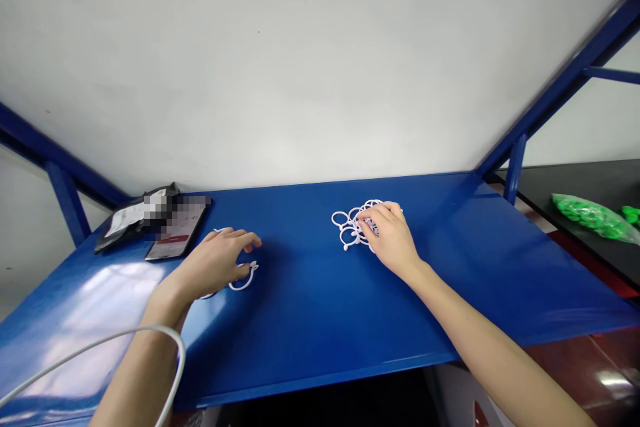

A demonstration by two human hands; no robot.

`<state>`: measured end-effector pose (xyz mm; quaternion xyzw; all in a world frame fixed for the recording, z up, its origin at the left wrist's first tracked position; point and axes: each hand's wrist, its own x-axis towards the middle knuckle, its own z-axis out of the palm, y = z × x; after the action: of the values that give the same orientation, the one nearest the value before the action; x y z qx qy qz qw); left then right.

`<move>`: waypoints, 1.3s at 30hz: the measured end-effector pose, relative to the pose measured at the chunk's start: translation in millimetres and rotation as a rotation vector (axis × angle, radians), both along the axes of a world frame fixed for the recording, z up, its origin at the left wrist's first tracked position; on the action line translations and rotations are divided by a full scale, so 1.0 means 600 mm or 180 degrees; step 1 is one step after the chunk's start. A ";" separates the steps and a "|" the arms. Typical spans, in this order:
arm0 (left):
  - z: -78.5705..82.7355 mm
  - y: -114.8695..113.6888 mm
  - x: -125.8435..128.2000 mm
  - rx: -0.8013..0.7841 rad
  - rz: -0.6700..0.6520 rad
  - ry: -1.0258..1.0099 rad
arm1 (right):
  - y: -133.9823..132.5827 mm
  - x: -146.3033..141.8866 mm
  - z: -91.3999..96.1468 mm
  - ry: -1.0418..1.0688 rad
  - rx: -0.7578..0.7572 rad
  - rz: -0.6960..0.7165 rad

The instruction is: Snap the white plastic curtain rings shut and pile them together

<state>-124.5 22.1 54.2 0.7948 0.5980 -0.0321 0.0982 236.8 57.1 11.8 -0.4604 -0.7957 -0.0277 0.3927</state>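
My right hand [387, 233] reaches down onto a loose cluster of thin white plastic rings with small knobs [349, 235]. Its thumb and index finger come close together at one of the rings, and the palm hides part of the cluster. On the left, my left hand [220, 257] is just over a few more white rings [243, 285], which show past its thumb and under the wrist. The thumb and fingers of that hand are apart, and nothing shows between them.
Both groups of rings lie on a blue table [300, 320]. At its back left are a phone [180, 230] and a black plastic package [125, 220]. A white cable [150, 329] loops over my left forearm. Bagged green pieces [595, 217] lie on a dark surface at right.
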 end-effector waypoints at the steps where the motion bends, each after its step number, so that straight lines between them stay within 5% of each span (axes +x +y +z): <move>1: -0.004 0.002 0.002 -0.0006 -0.0002 0.0016 | 0.000 0.000 -0.001 -0.0028 -0.0060 -0.0014; 9: -0.022 0.009 0.042 0.0689 -0.0095 -0.0314 | -0.033 -0.021 0.015 0.0230 0.0054 0.0269; 23: -0.021 -0.005 0.098 0.1444 0.0413 -0.1742 | -0.072 -0.052 0.008 0.0223 -0.0501 0.1011; 33: -0.058 -0.042 0.175 0.0153 0.0251 -0.3453 | -0.088 -0.064 0.019 0.0918 -0.1471 0.1280; 39: -0.063 -0.049 0.185 -0.0029 0.0401 -0.3794 | -0.091 -0.067 0.021 0.1414 -0.1876 0.1239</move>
<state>-13.7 -7.6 16.2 0.6384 0.4858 0.4226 0.4217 196.4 2.4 24.5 -0.3889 -0.7377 0.3760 0.4041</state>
